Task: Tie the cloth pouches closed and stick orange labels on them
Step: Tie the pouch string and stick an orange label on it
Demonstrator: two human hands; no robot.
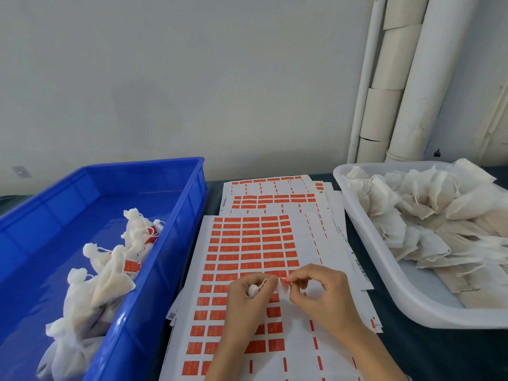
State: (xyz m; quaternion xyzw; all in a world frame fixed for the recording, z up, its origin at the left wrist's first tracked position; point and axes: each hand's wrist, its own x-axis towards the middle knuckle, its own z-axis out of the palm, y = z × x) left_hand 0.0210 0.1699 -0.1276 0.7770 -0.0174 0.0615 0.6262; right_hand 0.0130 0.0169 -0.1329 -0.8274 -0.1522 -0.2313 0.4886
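My left hand (244, 301) grips a small white cloth pouch (253, 290); only its gathered top and string show between the fingers. My right hand (321, 292) pinches an orange label (284, 281) at the end of the pouch's string, just right of my left thumb. Both hands hover over a sheet of orange labels (247, 248) lying flat on the dark table. Tied, labelled pouches (110, 270) lie in the blue bin (49, 213) at the left. Untied pouches (428, 215) fill the white tray (357, 215) at the right.
More label sheets (275, 193), partly used, are stacked behind the front one. White pipes and cardboard tubes (398, 78) lean against the wall at the back right. The blue bin and white tray flank the sheets closely on both sides.
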